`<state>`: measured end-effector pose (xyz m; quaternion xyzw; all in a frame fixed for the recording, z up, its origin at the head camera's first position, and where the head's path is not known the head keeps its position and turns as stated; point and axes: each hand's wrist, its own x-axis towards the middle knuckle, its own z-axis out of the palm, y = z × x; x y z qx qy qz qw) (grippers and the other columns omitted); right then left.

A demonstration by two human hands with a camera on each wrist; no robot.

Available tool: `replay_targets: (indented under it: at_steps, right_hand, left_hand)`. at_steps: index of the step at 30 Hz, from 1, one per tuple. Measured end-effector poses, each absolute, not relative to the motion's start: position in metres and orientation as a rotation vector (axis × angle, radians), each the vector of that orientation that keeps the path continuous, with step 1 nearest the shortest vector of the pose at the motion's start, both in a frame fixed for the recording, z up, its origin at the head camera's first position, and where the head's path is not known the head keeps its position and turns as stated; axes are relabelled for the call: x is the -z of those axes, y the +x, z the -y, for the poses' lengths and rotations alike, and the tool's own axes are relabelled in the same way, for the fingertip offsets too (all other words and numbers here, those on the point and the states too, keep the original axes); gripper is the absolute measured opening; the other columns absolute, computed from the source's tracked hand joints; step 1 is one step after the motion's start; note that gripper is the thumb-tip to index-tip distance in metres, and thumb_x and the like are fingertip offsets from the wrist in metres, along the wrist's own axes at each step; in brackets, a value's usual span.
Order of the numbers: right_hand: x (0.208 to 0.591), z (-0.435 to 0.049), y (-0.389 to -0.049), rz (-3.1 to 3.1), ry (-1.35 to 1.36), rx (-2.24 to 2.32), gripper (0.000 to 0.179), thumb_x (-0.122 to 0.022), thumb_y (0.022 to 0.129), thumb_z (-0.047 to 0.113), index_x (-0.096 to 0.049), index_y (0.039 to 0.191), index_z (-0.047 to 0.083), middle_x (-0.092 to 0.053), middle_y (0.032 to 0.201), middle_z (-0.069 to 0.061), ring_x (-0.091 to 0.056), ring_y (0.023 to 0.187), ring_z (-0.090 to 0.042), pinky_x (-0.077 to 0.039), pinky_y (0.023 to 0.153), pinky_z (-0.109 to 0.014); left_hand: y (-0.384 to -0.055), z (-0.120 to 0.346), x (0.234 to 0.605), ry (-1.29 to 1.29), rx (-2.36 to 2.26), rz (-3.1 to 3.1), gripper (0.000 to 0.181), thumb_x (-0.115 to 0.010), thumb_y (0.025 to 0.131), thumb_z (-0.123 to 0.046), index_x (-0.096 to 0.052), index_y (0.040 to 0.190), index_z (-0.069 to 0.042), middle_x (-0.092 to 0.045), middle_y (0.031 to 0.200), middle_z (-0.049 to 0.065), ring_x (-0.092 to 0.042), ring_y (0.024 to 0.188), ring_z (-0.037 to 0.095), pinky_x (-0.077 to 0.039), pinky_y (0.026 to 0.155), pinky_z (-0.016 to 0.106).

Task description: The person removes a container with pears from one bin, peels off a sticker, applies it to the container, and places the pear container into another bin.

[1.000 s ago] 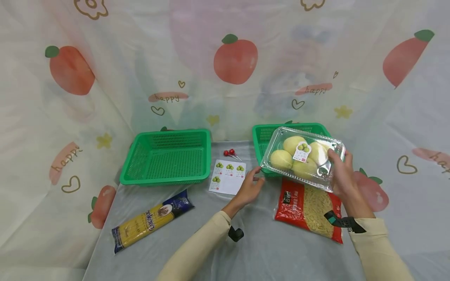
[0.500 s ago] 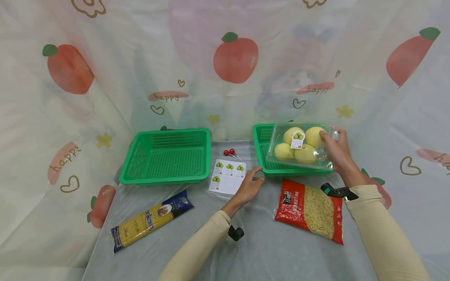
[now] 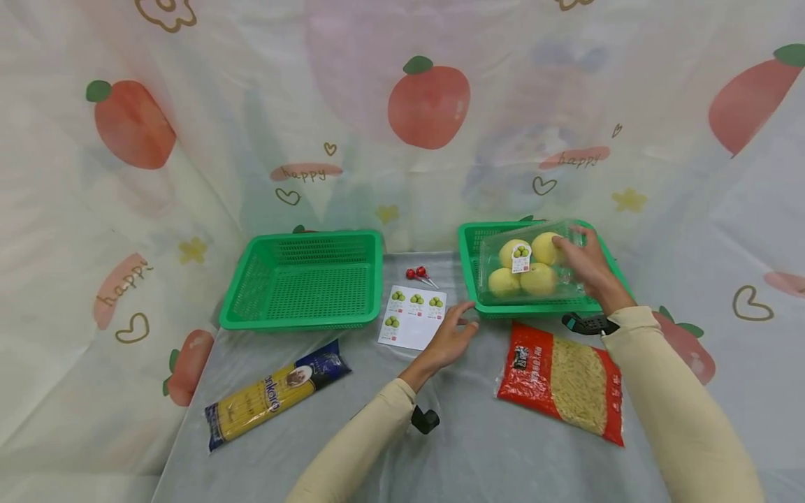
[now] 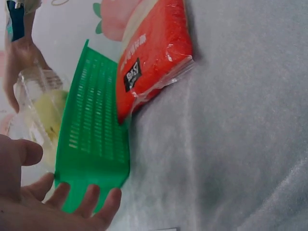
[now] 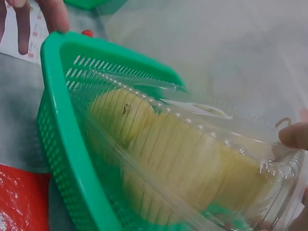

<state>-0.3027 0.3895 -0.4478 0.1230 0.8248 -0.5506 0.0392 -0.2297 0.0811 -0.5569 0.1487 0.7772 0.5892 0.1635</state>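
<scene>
A clear plastic box of pale yellow fruit point(image 3: 539, 279) is low in the right green basket point(image 3: 534, 309), tilted, with a white label on its lid. My right hand point(image 3: 586, 262) grips its right end, thumb on top; the fingers beneath are mostly hidden. In the right wrist view the box point(image 5: 168, 163) slopes down inside the basket walls. My left hand point(image 3: 449, 339) is at the basket's front left corner. One fingertip touches the rim there in the right wrist view, and the left hand's fingers point(image 4: 91, 197) are spread and loosely bent in the left wrist view.
A second green basket point(image 3: 302, 323) stands at the left. Between the baskets lie red lollipops point(image 3: 420, 273) and a sticker sheet point(image 3: 418, 334). A spaghetti pack point(image 3: 277, 395) is at front left, and a red bag of pasta point(image 3: 562, 383) lies before the right basket.
My right hand has moved the fruit box left and down, from above the basket's front edge to within it. My left hand has stayed at the basket corner.
</scene>
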Motion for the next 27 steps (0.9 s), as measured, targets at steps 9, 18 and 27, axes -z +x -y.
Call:
replay_targets:
  at_steps: [9, 18, 27]
  right_hand:
    - [0.466, -0.384, -0.303, -2.655, 0.439, 1.575, 0.093, -0.054, 0.102, 0.063, -0.011, 0.156, 0.001, -0.027, 0.154, -0.038, -0.049, 0.123, -0.046, -0.057, 0.087, -0.054]
    - [0.473, -0.392, -0.297, -2.743, 0.340, 1.325, 0.096, -0.049, 0.108, 0.056, -0.003, 0.168, -0.002, -0.032, 0.156, -0.044, -0.041, 0.139, -0.058, -0.043, 0.105, -0.071]
    - [0.487, -0.404, -0.298, -2.692, 0.524, 1.442, 0.081, -0.046, 0.111, 0.042, -0.006, 0.169, 0.000, -0.031, 0.160, -0.040, -0.039, 0.144, -0.055, -0.042, 0.109, -0.069]
  left_hand:
    - [-0.231, -0.083, 0.558, 0.444, -1.700, -2.208, 0.054, -0.050, 0.111, -0.031, -0.042, 0.164, -0.021, -0.037, 0.167, 0.008, -0.048, 0.145, 0.039, -0.051, 0.109, 0.045]
    - [-0.231, -0.083, 0.556, 0.423, -1.692, -2.195, 0.054, -0.050, 0.111, -0.030, -0.041, 0.164, -0.021, -0.037, 0.166, 0.007, -0.047, 0.147, 0.038, -0.050, 0.111, 0.046]
    - [-0.232, -0.083, 0.556, 0.427, -1.684, -2.212, 0.054, -0.051, 0.111, -0.029, -0.041, 0.163, -0.020, -0.037, 0.167, 0.007, -0.047, 0.147, 0.037, -0.048, 0.113, 0.046]
